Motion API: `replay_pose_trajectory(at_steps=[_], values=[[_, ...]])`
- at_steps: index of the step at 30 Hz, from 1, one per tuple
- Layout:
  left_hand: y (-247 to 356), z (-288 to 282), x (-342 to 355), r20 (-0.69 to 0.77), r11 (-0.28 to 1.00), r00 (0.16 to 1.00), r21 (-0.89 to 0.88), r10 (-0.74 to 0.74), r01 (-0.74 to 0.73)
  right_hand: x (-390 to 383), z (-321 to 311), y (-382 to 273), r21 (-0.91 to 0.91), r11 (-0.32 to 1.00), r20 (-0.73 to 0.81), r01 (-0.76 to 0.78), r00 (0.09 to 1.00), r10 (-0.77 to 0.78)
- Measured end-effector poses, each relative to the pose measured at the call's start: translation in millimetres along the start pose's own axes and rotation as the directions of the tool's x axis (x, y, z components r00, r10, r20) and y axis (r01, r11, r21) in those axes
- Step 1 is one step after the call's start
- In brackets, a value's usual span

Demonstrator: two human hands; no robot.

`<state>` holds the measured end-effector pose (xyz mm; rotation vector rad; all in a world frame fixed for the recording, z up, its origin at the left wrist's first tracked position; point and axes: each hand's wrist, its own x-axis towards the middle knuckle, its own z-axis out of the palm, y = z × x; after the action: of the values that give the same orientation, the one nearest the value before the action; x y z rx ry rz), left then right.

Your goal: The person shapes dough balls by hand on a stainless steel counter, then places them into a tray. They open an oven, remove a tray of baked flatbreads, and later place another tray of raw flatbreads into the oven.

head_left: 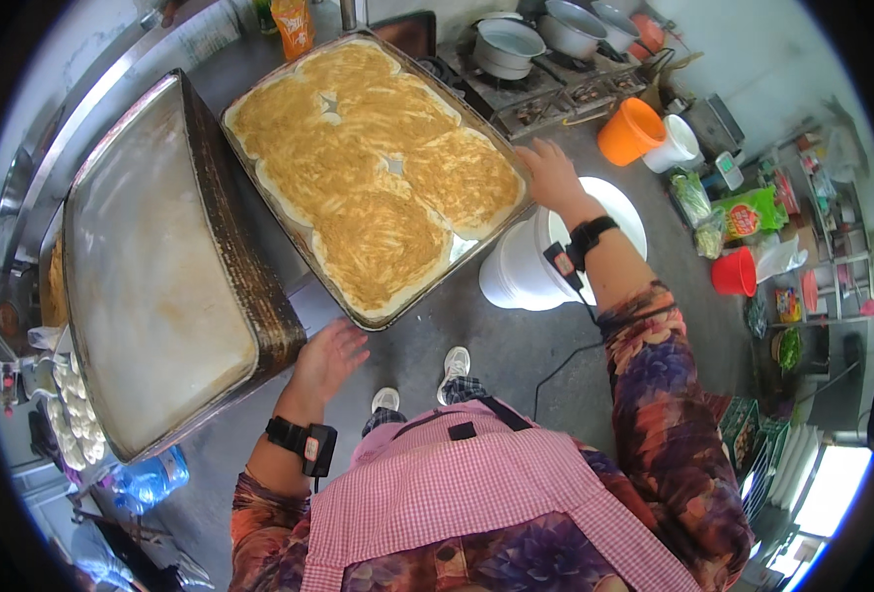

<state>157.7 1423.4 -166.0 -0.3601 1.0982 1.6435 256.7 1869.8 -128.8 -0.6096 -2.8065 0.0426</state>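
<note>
A large dark-rimmed baking tray (358,314) holds flat, pale dough sheets (387,128) spread with a golden-brown coating. The sheets nearly fill it, with small gaps showing metal. My right hand (552,180) has its fingers closed on the tray's right corner. Close to the tray's near corner is my left hand (330,360), fingers stretched out and apart; whether they touch the rim I cannot tell. Left of that tray stands a stack of worn trays (244,237), its top one bare and greyish.
A white bucket (516,266) stands below my right forearm. Farther right are an orange bucket (631,131), a white pail (674,145) and a red container (734,271). Pots (508,47) sit on a stove at the back. White dough pieces (75,414) lie at the left. A cable (565,363) hangs from my right wrist.
</note>
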Motion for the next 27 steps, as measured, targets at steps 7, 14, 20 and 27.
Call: replay_pose_trajectory(at_steps=[7, 14, 20, 27], values=[[-16.4, 48.9, 44.5, -0.207, 0.968, 0.947, 0.112, 0.245, -0.225, 61.6, 19.4, 31.5, -0.263, 0.920, 0.340, 0.290, 0.920, -0.193], [-34.2, 53.4, 62.2, -0.320, 0.906, 0.852, 0.061, 0.415, -0.419, 61.3, 15.5, 57.6, -0.295, 0.830, 0.412, 0.473, 0.847, -0.337], [-43.0, 48.7, 62.5, -0.286, 0.890, 0.855, -0.014, 0.433, -0.456, 58.5, 16.9, 74.0, 0.024, 0.898, 0.333, 0.439, 0.843, -0.421], [-41.5, 51.1, 63.0, -0.328, 0.907, 0.857, 0.004, 0.398, -0.420, 107.1, 25.8, 40.3, 0.795, 0.451, 0.468, -0.406, 0.883, -0.029]])
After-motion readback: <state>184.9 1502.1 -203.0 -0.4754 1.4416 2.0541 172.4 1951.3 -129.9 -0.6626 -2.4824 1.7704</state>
